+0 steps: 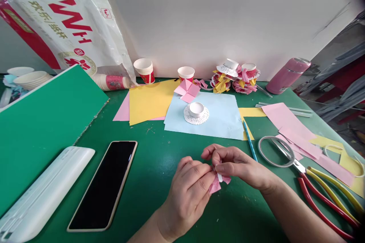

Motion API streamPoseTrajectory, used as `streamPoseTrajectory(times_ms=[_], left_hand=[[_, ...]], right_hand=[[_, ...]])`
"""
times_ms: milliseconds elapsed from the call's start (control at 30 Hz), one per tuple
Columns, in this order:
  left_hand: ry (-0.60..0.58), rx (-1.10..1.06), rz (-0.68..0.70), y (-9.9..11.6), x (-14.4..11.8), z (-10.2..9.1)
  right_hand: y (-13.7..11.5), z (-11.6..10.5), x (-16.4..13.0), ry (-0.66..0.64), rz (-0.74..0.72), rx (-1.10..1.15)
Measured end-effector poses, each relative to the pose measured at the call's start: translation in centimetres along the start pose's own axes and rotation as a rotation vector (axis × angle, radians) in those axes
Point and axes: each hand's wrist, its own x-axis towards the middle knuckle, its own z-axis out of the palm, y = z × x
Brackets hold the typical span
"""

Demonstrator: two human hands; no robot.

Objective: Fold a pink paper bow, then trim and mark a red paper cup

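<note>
green table (159, 167) against white wall (205, 11), strewn coloured paper (151, 100).

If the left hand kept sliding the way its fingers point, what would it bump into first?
Almost at once, the right hand. The left hand points up and right, and both already pinch the same small pink folded paper between them. Beyond lies a blue pencil, though depth is hard to judge.

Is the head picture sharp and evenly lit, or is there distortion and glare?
Head view: light is soft and even, with faint shadows under the hands; the left hand and right hand with the pink paper piece look sharp; the wide lens bends the edges, tilting the plastic bag; the top right corner darkens; the phone screen shows little glare.
</note>
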Motion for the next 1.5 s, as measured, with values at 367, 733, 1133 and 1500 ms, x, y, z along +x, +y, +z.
streamPoseTrajectory(times_ms=[367,733,1133,1500], left_hand=[[-0.013,0.006,-0.002,0.0,-0.2,0.1],[0.064,0.058,-0.025,0.0,-0.6,0.7],[0.158,0.13,0.064,-0.2,-0.1,0.6],[0.119,0.151,0.054,-0.4,0.0,0.4]], right_hand=[[0.7,-0.1,0.0,-0.045,-0.023,-0.005],[0.9,0.2,0.1,-0.018,-0.041,-0.081],[1.1,0.0,0.2,-0.089,0.022,0.013],[1.4,0.0,0.2,-0.041,0.038,0.076]])
